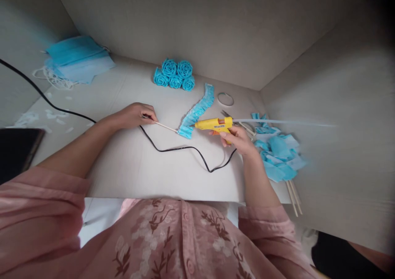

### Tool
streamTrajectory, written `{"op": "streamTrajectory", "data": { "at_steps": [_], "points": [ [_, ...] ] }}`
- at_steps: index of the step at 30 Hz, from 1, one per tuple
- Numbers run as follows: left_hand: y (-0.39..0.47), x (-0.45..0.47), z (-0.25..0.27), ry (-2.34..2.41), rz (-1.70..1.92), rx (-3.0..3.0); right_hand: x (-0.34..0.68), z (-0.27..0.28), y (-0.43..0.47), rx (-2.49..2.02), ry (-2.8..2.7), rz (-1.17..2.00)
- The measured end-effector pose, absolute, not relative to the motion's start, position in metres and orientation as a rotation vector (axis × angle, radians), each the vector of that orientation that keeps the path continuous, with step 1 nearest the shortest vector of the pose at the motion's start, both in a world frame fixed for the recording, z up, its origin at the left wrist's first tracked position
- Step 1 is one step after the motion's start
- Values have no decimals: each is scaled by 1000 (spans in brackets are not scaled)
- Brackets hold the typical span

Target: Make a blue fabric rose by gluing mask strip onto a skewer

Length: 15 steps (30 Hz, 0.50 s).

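Right hand — gripping glue gun (stick inside).

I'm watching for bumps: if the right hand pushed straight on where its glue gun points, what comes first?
Likely the blue pleated strip, at the tip of the glue gun; whether they touch is unclear.

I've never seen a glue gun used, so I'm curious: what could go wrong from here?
The yellow glue gun in the right hand, if hot, might cause a burn. The black cord crosses the table near both hands, so it could snag and jerk the gun. The thin stick in the left hand reaches the blue strip just at its near end, so it may slip.
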<state>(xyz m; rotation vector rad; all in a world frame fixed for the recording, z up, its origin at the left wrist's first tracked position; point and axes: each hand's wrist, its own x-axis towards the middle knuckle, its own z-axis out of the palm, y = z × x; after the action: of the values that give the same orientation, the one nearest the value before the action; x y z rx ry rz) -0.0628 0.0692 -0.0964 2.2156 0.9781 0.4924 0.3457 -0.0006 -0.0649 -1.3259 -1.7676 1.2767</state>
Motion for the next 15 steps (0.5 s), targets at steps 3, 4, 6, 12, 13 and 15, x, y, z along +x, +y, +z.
{"op": "streamTrajectory", "data": {
  "at_steps": [3,4,6,12,13,15],
  "points": [
    [69,-63,-96,979,503,2213,337,-63,-2,-1332,-1789,1293],
    [69,-62,-96,980,502,2212,334,-62,-2,-1341,-1826,1292],
    [68,-62,-95,986,491,2210,330,-62,-1,-1363,-1902,1281],
    [69,-62,-96,998,484,2202,341,-67,3,-1371,-1963,1236],
    [69,-62,-96,999,488,2201,343,-67,2,-1357,-1937,1250],
    [69,-62,-96,1001,496,2200,346,-68,1,-1325,-1849,1276]
  ]
}}
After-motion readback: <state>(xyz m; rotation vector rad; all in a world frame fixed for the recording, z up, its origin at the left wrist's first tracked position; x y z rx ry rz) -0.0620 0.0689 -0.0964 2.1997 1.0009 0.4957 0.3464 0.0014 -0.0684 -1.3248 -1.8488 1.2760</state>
